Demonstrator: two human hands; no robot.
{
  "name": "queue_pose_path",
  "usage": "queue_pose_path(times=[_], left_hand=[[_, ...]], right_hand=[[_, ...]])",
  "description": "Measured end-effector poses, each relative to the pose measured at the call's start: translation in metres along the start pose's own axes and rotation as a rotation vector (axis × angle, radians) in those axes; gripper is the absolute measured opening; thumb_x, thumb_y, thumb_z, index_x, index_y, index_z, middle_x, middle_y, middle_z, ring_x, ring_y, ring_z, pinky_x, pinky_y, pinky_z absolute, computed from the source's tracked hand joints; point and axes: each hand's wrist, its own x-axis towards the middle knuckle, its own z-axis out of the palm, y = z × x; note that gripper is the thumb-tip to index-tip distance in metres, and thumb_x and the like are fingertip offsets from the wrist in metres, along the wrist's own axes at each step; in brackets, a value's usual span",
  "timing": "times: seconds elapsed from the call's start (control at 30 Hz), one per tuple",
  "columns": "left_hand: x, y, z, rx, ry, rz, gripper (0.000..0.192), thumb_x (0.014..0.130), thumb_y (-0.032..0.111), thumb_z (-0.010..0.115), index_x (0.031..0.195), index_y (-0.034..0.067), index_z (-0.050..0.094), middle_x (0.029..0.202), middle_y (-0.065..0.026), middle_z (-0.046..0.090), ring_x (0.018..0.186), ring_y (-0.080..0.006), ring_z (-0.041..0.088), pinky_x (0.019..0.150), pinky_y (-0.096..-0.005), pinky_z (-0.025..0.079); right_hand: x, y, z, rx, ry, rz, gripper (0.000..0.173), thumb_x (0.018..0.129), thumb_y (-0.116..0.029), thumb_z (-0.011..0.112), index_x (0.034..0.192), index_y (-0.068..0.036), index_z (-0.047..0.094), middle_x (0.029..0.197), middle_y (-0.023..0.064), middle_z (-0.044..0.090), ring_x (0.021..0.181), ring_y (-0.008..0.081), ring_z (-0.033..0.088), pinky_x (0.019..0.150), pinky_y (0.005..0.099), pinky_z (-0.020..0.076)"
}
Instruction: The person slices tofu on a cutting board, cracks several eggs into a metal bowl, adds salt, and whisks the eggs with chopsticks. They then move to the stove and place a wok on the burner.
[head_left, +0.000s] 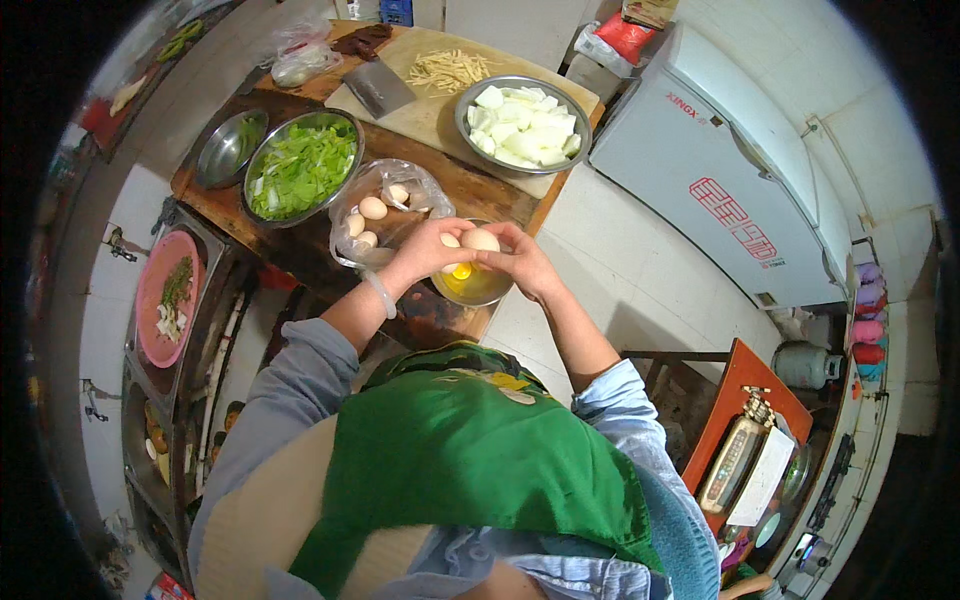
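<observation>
My left hand (424, 251) and my right hand (525, 259) meet over a metal bowl (491, 298) near the wooden table's corner. Between the fingers of my right hand is a whole-looking brown egg (480, 240). A second egg (449, 240) shows partly in my left hand, half hidden by the fingers. Raw egg with a bright yolk (461, 271) lies in the bowl below. Left of the bowl, an opened clear plastic bag (346, 251) holds several more eggs (373, 208).
Chopped greens fill a metal bowl (251, 206) beside a small empty bowl (225, 154). A cutting board (420, 112) bears a cleaver (379, 88), yellowish shreds (448, 71) and a bowl of pale vegetable pieces (461, 127). A chest freezer (720, 165) stands right; a sink unit with a pink basin (150, 330) left.
</observation>
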Motion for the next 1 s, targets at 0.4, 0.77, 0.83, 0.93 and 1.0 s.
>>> queue_pose_path(times=[0.4, 0.77, 0.83, 0.93, 1.0], left_hand=[[0.0, -0.009, 0.008, 0.245, 0.059, 0.014, 0.043, 0.062, 0.016, 0.071, 0.1, 0.001, 0.057, 0.094, -0.0105, 0.061, 0.087, -0.0176, 0.058, 0.077, -0.028, 0.044], [0.007, -0.018, 0.017, 0.209, 0.139, 0.039, 0.048, 0.063, 0.012, 0.067, 0.107, 0.0, 0.054, 0.102, -0.0128, 0.059, 0.094, -0.0185, 0.057, 0.081, -0.028, 0.044], [0.007, -0.017, 0.015, 0.179, 0.13, 0.042, 0.048, 0.063, 0.012, 0.066, 0.107, 0.0, 0.054, 0.102, -0.0131, 0.059, 0.093, -0.0185, 0.057, 0.081, -0.0279, 0.044], [0.005, -0.015, 0.009, 0.205, 0.073, 0.001, 0.048, 0.064, 0.013, 0.065, 0.109, 0.005, 0.054, 0.101, -0.0123, 0.06, 0.091, -0.0187, 0.058, 0.079, -0.0271, 0.044], [0.005, -0.014, 0.005, 0.249, 0.025, -0.031, 0.046, 0.064, 0.014, 0.064, 0.109, 0.009, 0.056, 0.1, -0.0115, 0.059, 0.09, -0.0199, 0.058, 0.079, -0.0277, 0.044]], right_hand=[[-0.004, 0.01, 0.006, -0.64, 0.176, -0.159, 0.04, 0.065, -0.01, 0.063, 0.105, -0.006, 0.055, 0.083, 0.0143, 0.061, 0.068, 0.023, 0.061, 0.063, 0.0293, 0.0479], [0.006, 0.013, 0.009, -0.726, 0.259, -0.261, 0.043, 0.063, -0.012, 0.063, 0.105, -0.009, 0.057, 0.076, 0.0143, 0.06, 0.062, 0.0209, 0.057, 0.061, 0.0301, 0.046], [0.006, 0.013, 0.008, -0.734, 0.251, -0.259, 0.043, 0.063, -0.012, 0.063, 0.106, -0.009, 0.057, 0.076, 0.014, 0.06, 0.062, 0.0204, 0.057, 0.061, 0.03, 0.0459], [0.005, 0.012, 0.005, -0.781, 0.221, -0.225, 0.043, 0.063, -0.011, 0.062, 0.106, -0.009, 0.056, 0.075, 0.014, 0.059, 0.062, 0.0202, 0.057, 0.061, 0.0299, 0.0459], [0.004, 0.008, 0.002, -0.803, 0.172, -0.174, 0.044, 0.063, -0.01, 0.061, 0.107, -0.009, 0.056, 0.075, 0.0142, 0.059, 0.062, 0.0209, 0.057, 0.061, 0.03, 0.0458]])
